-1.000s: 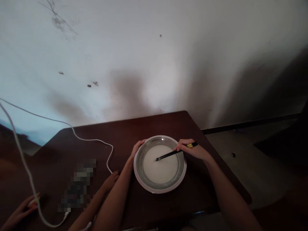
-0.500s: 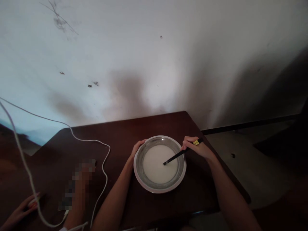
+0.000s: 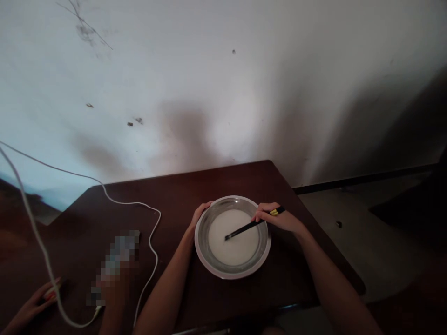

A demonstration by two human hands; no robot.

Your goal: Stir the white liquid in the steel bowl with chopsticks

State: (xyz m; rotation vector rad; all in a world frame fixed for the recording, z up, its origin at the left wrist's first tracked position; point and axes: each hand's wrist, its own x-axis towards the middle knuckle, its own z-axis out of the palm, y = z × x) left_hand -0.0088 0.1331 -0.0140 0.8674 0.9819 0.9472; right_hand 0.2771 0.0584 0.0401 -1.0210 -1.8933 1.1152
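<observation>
A round metal basin (image 3: 206, 260) with a pale rim stands on the dark table, holding a whitish liquid or batter (image 3: 233, 253). My left hand (image 3: 200, 215) grips the basin's rim on its upper left side; the fingertips are partly hidden. Black chopsticks (image 3: 244, 228) with yellow bands near the top are pinched in my right hand (image 3: 274, 217) over the basin's right side. They slant down to the left, and their tips touch or dip into the white contents near the middle.
The reddish-brown table (image 3: 167, 186) meets a stained white wall (image 3: 209, 70). A white cable (image 3: 153, 246) winds across the left side. Another person's hand (image 3: 37, 300) rests at far left with a small object. Beside it, another arm reaches to a pixelated object (image 3: 120, 253).
My right hand has moved left over the basin, carrying the chopstick tips left through the white contents. My left hand and the basin stay about where they were.
</observation>
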